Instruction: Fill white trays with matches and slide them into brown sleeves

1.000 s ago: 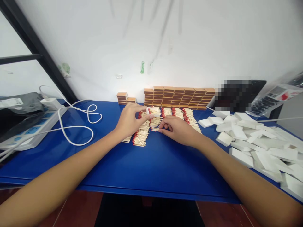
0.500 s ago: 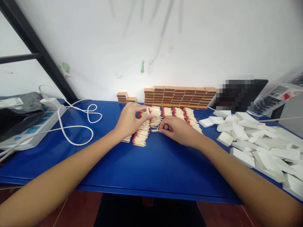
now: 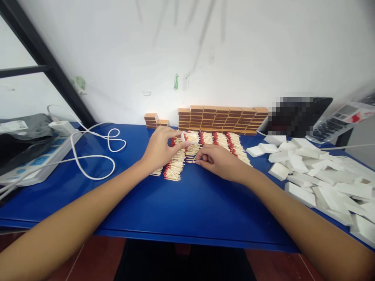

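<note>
Between thumb and fingers, my left hand [image 3: 162,144] pinches a small white matchbox tray [image 3: 195,138] with red-headed matches inside. Just below and right of it, my right hand [image 3: 218,159] has its fingertips pinched at the ends of a few loose matches [image 3: 191,159] low over the blue table. How many of them it grips is hidden. Rows of matches [image 3: 175,166] lie on the table under and beside my left hand. More match rows [image 3: 237,147] lie behind my right hand, their red heads to the left.
Brown matchboxes [image 3: 222,119] are stacked along the wall, with a smaller stack [image 3: 151,120] to their left. White empty trays [image 3: 322,168] heap up at the right on the blue table [image 3: 187,210]. A power strip [image 3: 41,160] and a white cable [image 3: 96,157] lie left. A dark tablet-like object [image 3: 301,117] leans at the back right.
My right fingertips have shifted very slightly left on the loose matches. My left hand and the tray stay in place.
</note>
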Demonstrator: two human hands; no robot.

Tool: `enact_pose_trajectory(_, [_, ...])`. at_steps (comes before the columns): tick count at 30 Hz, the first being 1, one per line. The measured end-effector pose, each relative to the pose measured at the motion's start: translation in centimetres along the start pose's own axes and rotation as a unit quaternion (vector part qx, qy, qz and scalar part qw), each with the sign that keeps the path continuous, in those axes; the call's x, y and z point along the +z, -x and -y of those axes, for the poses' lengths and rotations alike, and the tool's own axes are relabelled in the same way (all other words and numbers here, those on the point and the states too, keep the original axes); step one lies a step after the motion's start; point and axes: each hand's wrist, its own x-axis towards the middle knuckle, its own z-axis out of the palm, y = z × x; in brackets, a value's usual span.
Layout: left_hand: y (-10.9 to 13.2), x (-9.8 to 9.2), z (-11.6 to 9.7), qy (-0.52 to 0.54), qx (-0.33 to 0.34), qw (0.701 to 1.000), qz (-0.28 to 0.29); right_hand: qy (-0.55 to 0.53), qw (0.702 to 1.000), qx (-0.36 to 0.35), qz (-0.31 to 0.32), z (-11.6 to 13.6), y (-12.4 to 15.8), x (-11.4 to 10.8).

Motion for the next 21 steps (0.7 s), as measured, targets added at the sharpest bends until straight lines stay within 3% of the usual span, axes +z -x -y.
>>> enact_pose_trajectory(6, [0.1, 0.0, 0.0, 0.005, -0.017, 1.0, 0.004, 0.007, 0.999, 0.017, 0.044, 0.4, 0.3, -0.9])
enact_pose_trajectory(12, [0.1, -0.1, -0.1, -0.001, -0.002, 1.0, 0.016, -0.104, 0.985, 0.051, 0.127, 0.6, 1.2, -3.7])
enact_pose_trajectory(16, [0.0, -0.2, -0.1, 0.002, 0.007, 1.0, 0.029, -0.127, 0.99, 0.035, 0.053, 0.8, 1.1, -4.6])
enact_pose_trajectory(21, [0.1, -0.1, -0.1, 0.018, 0.021, 0.999, 0.035, -0.091, 0.994, 0.034, -0.058, 0.5, 0.6, -3.9])
